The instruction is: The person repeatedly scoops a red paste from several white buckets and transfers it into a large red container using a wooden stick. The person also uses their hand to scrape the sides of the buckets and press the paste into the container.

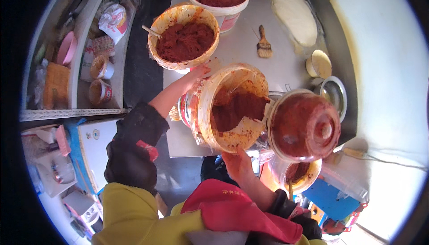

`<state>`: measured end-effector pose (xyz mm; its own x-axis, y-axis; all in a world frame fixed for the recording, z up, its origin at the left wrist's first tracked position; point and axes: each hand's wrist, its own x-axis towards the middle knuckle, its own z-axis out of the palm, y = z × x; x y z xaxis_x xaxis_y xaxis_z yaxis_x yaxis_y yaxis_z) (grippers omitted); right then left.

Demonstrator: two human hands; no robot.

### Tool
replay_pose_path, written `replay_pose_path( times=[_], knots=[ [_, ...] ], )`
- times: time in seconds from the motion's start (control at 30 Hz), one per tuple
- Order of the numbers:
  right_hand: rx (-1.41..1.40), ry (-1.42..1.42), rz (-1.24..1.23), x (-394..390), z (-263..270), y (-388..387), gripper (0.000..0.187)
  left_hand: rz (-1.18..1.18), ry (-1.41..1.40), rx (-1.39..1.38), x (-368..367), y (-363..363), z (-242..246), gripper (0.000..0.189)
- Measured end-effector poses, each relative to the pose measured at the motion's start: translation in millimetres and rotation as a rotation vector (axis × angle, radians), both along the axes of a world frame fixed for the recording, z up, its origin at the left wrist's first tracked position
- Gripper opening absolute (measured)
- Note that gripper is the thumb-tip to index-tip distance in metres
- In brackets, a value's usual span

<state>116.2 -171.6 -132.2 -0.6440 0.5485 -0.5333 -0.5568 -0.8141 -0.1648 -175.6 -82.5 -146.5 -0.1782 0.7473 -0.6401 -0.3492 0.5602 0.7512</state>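
A tilted plastic bucket stands in front of me, its smeared mouth facing up toward me. Dark red paste lies inside, with a pale, torn-looking piece at its near side. My right hand grips the near rim, thumb over the edge. At the far left side of the bucket is my left hand, laid against it and partly hidden. Touching or very near the rim on the right is a rounded, see-through container with red contents, its base turned toward me.
Two paste-filled buckets, a nearer one with a stick and a farther one, stand on the metal table. A brush, a slab of dough, a cup and a metal bowl lie rightward. Below right is another bucket.
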Motion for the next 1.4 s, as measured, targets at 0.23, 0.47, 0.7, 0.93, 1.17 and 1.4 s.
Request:
replay_pose_path(
  times=[0.23,0.47,0.7,0.93,1.17,1.4],
  knots=[
    [-0.004,-0.157,0.219,48,35,-2,0.033,0.215,0.392,0.097,6,-76,64,0.046],
    [0.97,-1.203,0.38,240,87,8,0.019,0.373,0.517,0.446,87,-106,120,0.029],
    [0.578,-1.648,0.866,386,62,-63,0.05,0.3,0.645,0.63,133,-91,160,0.031],
    [-0.112,-0.678,0.146,374,45,-74,0.024,0.268,0.764,0.549,148,-104,174,0.03],
    [-0.135,-0.623,0.21,369,32,-55,0.014,0.096,0.768,0.575,164,-98,182,0.029],
    [-0.182,-0.319,0.103,369,63,-69,0.022,-0.047,0.827,0.649,173,-81,193,0.024]
  ],
)
